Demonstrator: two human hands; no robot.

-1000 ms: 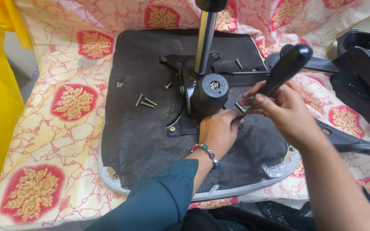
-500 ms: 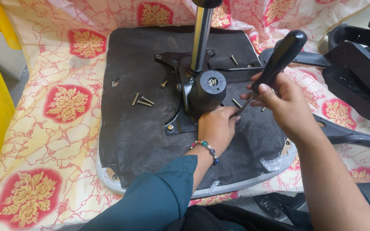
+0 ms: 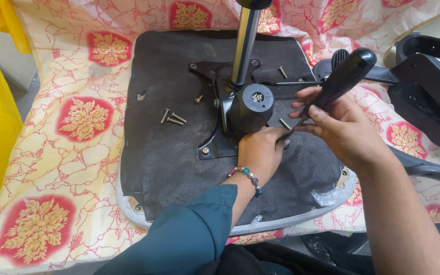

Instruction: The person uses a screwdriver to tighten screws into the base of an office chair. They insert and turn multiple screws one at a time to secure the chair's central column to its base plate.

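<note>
Right hand is gripping screwdriver — fingers wrapped, tip angled at plate; left hand is bracing seat — fingers curled.

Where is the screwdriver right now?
In the head view the screwdriver is right of centre, gripped by the right hand, slanting down toward the left hand beside the black chair mechanism.
</note>
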